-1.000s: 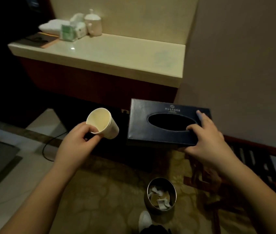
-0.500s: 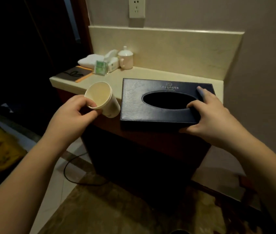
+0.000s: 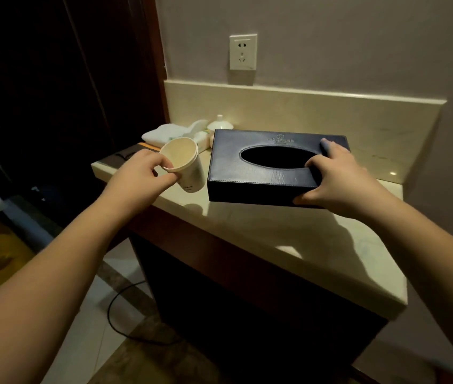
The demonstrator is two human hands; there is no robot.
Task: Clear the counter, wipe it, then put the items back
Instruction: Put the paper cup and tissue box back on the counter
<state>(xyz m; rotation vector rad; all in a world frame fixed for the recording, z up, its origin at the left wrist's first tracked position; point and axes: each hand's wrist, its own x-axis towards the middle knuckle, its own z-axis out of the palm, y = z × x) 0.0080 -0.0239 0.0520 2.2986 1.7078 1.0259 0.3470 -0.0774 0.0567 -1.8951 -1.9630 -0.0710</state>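
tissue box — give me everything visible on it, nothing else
The tissue box is a flat rectangular cover in dark navy, leather-like with stitched edges. An oval opening in the top shows only black inside; no tissue is visible. A small embossed emblem sits near the far edge. It is roughly level over the pale counter; whether it touches the surface cannot be told, though a shadow lies beneath its near edge. The right hand grips its right end, thumb at the opening's rim. A paper cup is just left, apart.

Lighting: dim, warm, from overhead. Hard shadows fall across the counter [image 3: 330, 245]; small glare spot near the right wall. Left doorway area almost black. Wide-angle bending at edges; forearms slightly soft, centre sharp.
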